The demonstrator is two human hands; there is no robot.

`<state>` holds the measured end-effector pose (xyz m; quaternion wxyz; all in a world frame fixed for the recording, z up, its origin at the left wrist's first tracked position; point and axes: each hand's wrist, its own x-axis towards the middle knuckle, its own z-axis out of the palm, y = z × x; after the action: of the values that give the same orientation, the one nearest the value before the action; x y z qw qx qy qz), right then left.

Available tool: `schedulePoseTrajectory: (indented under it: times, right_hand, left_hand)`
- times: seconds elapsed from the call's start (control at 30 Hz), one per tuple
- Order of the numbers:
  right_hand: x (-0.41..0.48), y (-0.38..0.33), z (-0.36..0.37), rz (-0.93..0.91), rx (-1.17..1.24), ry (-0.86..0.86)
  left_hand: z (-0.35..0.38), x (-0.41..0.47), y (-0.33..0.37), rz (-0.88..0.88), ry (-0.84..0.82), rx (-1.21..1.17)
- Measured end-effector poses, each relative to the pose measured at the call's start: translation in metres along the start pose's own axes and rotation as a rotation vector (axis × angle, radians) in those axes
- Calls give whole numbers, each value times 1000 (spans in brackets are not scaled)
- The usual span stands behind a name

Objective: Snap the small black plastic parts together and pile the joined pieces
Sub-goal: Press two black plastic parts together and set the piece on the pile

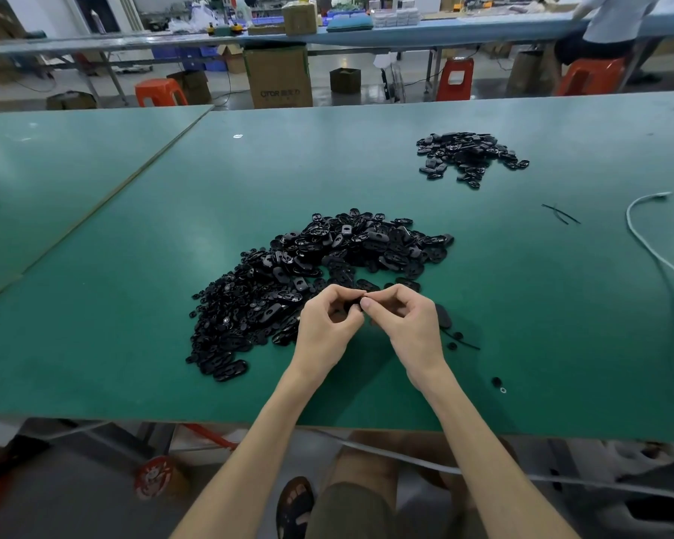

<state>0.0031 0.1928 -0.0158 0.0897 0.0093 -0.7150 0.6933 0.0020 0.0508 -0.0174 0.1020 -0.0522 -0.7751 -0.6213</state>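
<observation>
A big heap of loose black plastic parts (312, 282) lies on the green table (522, 305) just beyond my hands. Larger oval shells make up its right half, smaller pieces its left. My left hand (329, 324) and my right hand (405, 320) meet fingertip to fingertip above the table and pinch a small black part (354, 305) between them. Fingers hide most of that part. A smaller pile of black pieces (469, 155) sits far off to the right.
A few stray black bits (454, 338) and one oval shell (443, 316) lie right of my hands. A white cable (654, 250) runs along the right side. Thin black strips (561, 213) lie near it. Behind the table stand cardboard boxes, orange stools and a seated person.
</observation>
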Motion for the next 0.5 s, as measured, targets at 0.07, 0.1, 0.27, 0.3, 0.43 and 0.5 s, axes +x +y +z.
schedulePoseTrajectory:
  times: [0.07,0.1,0.27,0.3,0.43,0.5]
  right_hand:
    - [0,0,0,2,2,-3]
    - [0,0,0,3,4,-6]
    - [-1,-1,0,1,3,-20]
    - [-1,-1,0,2,19,-18]
    - [-2,-3,-2,-7,92,6]
    - [-3,-3,-2,-11,117,7]
  left_hand:
    - [0,0,1,3,3,4]
    - [0,0,1,4,7,9]
    - [0,-1,2,10,19,7]
    - [-1,-1,2,10,14,-6]
    - [-5,-1,3,5,-22,-155]
    - [-6,-1,4,5,-21,-200]
